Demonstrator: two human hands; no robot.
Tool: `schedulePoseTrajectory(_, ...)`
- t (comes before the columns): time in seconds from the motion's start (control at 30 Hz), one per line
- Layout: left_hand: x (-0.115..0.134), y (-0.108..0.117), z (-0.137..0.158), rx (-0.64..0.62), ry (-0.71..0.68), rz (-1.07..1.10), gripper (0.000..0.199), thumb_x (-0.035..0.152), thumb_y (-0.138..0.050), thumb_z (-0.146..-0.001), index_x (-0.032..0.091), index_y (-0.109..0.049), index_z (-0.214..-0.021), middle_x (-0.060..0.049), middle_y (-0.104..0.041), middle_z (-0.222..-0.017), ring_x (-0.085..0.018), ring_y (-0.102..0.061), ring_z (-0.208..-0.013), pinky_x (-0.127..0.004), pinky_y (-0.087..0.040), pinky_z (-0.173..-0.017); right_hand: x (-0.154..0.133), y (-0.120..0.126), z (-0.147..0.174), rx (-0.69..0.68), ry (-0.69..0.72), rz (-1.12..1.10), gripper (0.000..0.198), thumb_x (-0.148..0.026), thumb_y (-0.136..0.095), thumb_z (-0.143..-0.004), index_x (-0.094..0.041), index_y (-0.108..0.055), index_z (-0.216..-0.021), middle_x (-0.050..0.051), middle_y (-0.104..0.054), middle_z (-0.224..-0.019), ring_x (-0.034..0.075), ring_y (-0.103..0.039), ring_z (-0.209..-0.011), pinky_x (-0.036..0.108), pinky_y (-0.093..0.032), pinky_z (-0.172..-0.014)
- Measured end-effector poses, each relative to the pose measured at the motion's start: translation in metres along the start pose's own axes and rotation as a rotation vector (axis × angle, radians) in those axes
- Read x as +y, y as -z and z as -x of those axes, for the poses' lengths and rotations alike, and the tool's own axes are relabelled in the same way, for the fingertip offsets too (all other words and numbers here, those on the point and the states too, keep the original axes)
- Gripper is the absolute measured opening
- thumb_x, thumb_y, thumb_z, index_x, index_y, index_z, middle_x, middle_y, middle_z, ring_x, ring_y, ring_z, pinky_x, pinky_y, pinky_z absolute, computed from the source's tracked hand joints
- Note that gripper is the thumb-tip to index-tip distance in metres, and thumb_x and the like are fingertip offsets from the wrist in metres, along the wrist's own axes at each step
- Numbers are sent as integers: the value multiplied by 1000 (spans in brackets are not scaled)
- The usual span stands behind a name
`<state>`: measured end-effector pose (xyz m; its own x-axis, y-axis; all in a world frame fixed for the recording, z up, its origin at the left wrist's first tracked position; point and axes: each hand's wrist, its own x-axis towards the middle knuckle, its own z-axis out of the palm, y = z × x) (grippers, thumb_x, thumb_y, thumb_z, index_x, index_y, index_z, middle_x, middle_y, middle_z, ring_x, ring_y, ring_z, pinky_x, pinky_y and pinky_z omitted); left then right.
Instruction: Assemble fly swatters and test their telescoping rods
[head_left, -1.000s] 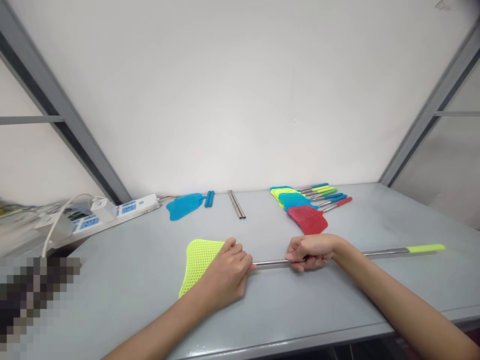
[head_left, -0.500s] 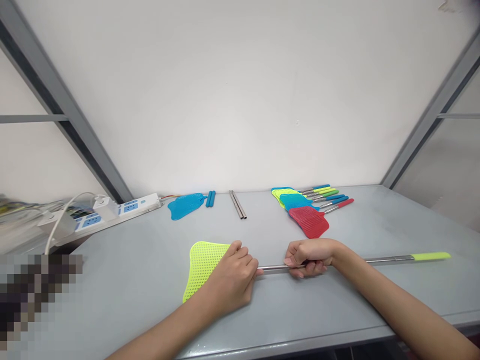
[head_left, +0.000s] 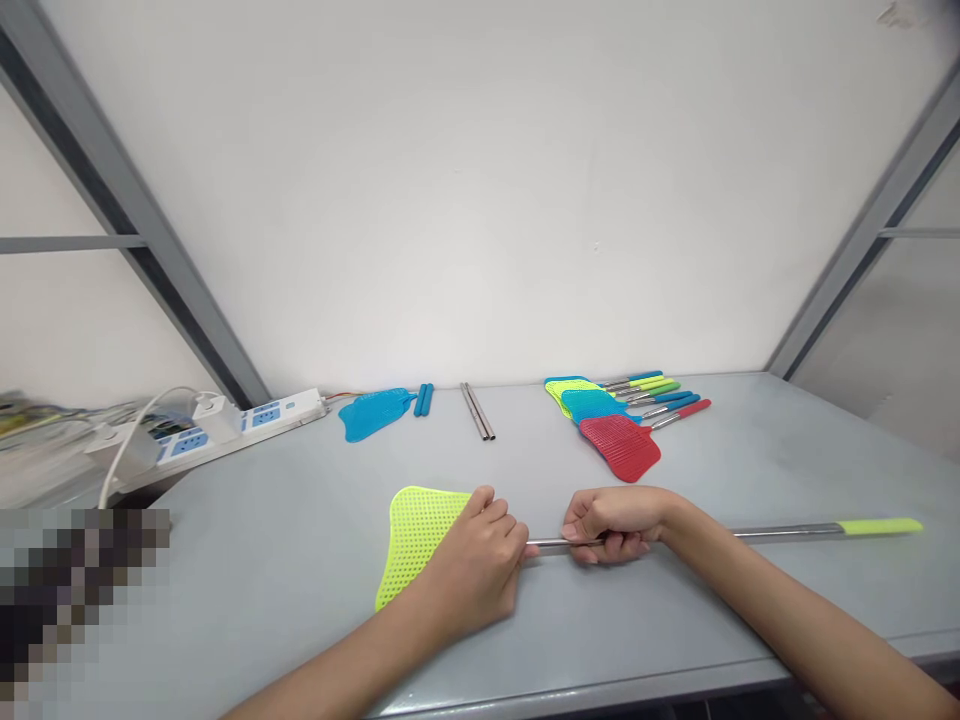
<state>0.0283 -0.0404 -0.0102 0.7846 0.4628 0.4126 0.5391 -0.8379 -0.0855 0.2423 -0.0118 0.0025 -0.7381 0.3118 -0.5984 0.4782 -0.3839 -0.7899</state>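
Observation:
A yellow-green fly swatter with a long metal rod lies across the front of the grey table, its yellow-green grip far to the right. My left hand is closed around the neck, where the mesh head meets the rod, and covers that joint. Just to its right, my right hand wraps the metal rod with thumb and fingers. A short stretch of bare rod shows between the two hands.
Behind lie several finished-looking swatters, a red one in front. Blue swatter heads, two blue grips and two metal tubes rest near the wall. A power strip with plugs sits at the left.
My right hand has moved slightly left along the view, closer to my left hand. The yellow-green grip has shifted right and a little lower; the whole view has drifted slightly too.

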Motion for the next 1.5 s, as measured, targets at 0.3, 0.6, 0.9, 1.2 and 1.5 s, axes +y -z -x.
schedulePoseTrajectory(0.3, 4, -2, 0, -20, 24, 11, 23, 15, -38, -79, 16, -40, -57, 0, -46, -52, -13, -37, -57, -33, -30, -71, -2, -3, -6, -13, -2, -19, 28, -35, -41, -83, -15, -47, -63, -10, -22, -38, 3, -10, -31, 12, -13, -21)
schedulePoseTrajectory(0.6, -5, 7, 0, -159, 77, 154, 29, 22, -34, -85, 16, -36, -57, 2, -45, -52, -11, -35, -56, -31, -29, -71, -3, -6, -2, 68, 65, 123, 36, -44, -41, -82, -12, -55, -71, -8, -30, -43, 3, -19, -33, 14, -16, -27)
schedulePoseTrajectory(0.9, -14, 10, -1, -166, 107, 151, 32, 25, -33, -86, 16, -35, -56, 2, -42, -51, -11, -36, -56, -30, -28, -70, -2, -3, 0, 138, 171, 224, 38, -47, -41, -81, -12, -57, -82, -6, -36, -50, 3, -25, -39, 16, -19, -34)
schedulePoseTrajectory(1.2, -23, 13, -1, -154, 121, 152, 32, 25, -35, -85, 16, -36, -54, 3, -39, -49, -10, -35, -54, -30, -28, -70, -5, 0, 8, 218, 162, 298, 38, -48, -41, -81, -13, -58, -86, -5, -36, -56, 4, -29, -43, 16, -23, -37)
schedulePoseTrajectory(1.5, -32, 12, -1, -111, 133, 177, 32, 22, -38, -83, 16, -36, -51, 4, -37, -46, -10, -33, -51, -30, -28, -67, -3, 9, 18, 382, 118, 431, 40, -50, -43, -78, -14, -58, -83, -2, -41, -60, 6, -33, -47, 17, -25, -39)
